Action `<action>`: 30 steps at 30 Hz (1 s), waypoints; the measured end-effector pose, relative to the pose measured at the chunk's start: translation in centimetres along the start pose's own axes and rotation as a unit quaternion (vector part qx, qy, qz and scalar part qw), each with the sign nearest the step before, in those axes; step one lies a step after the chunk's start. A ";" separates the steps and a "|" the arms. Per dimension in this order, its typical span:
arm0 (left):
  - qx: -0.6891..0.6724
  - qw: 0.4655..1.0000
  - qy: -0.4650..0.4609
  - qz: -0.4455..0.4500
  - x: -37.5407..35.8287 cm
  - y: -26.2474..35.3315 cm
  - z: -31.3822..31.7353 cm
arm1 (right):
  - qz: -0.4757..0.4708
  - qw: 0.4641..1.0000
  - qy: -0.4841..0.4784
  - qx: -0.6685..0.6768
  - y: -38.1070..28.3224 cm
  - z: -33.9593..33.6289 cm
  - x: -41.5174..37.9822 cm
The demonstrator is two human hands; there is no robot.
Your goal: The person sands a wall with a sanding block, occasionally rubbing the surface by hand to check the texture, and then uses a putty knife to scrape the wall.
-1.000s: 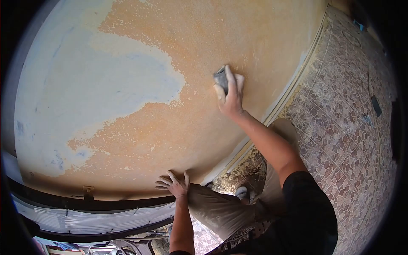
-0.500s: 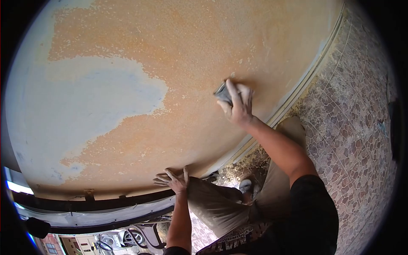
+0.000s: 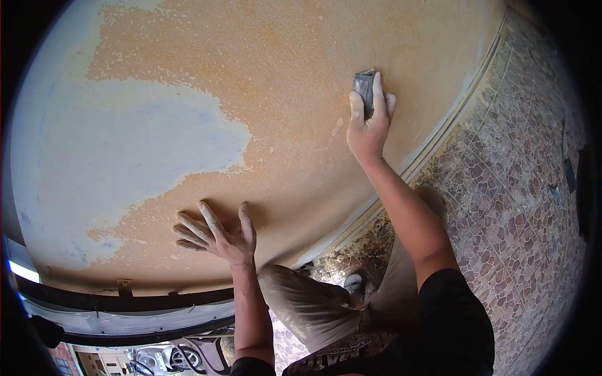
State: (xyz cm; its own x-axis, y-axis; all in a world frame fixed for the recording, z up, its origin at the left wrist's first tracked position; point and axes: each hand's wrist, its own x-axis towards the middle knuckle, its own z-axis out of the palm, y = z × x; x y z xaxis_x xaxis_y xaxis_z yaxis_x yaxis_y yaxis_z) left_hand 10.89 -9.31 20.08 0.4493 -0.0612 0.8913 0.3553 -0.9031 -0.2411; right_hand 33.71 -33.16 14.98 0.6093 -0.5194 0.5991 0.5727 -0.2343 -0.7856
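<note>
A large curved panel [image 3: 301,113] fills most of the view, its surface mottled orange-tan with a pale grey-white patch on the left. My right hand [image 3: 371,122] grips a dark grey sanding block [image 3: 364,86] against the tan area, thumb on one side and fingers on the other. The block's underside is hidden. Lower on the panel, my left hand [image 3: 219,238] rests with its fingers spread and nothing held. Pale dust coats the fingers of both hands.
A trim strip [image 3: 439,141] runs along the panel's right edge. Beyond it lies a dusty stone-patterned floor [image 3: 495,213]. My bent knee [image 3: 282,288] is close to the panel's lower edge. A motorcycle [image 3: 166,358] stands at the bottom left, past a black-edged strip [image 3: 138,302].
My right hand has slid up and slightly right over the panel with the sanding block. My left hand has shifted up and left from near the lower edge, fingers spread wider.
</note>
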 end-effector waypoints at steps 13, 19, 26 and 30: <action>0.047 0.995 -0.047 0.079 -1.3 -0.4 0.3 | -0.050 0.997 -0.034 -0.055 3.2 -1.2 -6.2; 0.076 0.978 -0.191 -0.024 -0.3 3.0 -0.6 | -0.237 0.939 -0.250 -0.004 1.1 -3.0 -14.6; 0.054 0.975 -0.200 -0.078 -0.5 -3.3 -4.3 | -0.016 0.998 -0.030 -0.051 2.9 -1.5 -5.5; 0.051 0.971 -0.201 -0.117 -0.5 -1.7 -2.8 | -0.121 0.981 -0.150 0.037 0.7 -1.2 -12.8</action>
State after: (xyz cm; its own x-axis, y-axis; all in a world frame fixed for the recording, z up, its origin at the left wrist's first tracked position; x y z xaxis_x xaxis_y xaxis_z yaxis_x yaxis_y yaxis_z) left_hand 7.78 -8.94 21.09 0.6219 0.3303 0.7100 0.5572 -0.8238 -0.1048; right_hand 25.66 -27.65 6.62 0.5781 -0.1889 0.7938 0.7520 -0.2542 -0.6082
